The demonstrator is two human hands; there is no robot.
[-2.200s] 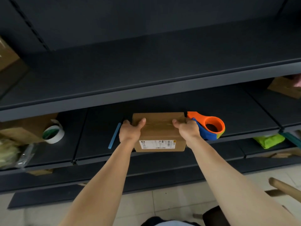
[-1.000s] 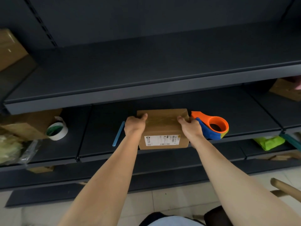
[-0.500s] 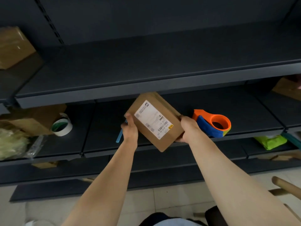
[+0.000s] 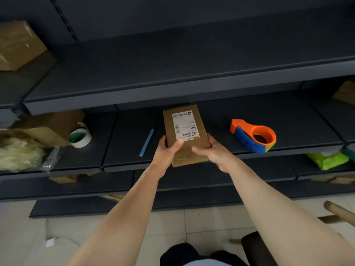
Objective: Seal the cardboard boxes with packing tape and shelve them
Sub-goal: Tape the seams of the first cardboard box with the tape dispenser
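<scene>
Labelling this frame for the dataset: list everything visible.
small box: 1, brown, white label, held before middle shelf
tape dispenser: 1, orange-blue, middle shelf right
tape roll: 1, white-green, middle shelf left
stick: 1, blue, left of small box
other boxes: 3, brown, upper left, middle left, far right
filler bag: 1, pale yellow, far left
packet: 1, lime, lower shelf right
shelving: 1, dark grey
left hand: grips small box
right hand: grips small box
</scene>
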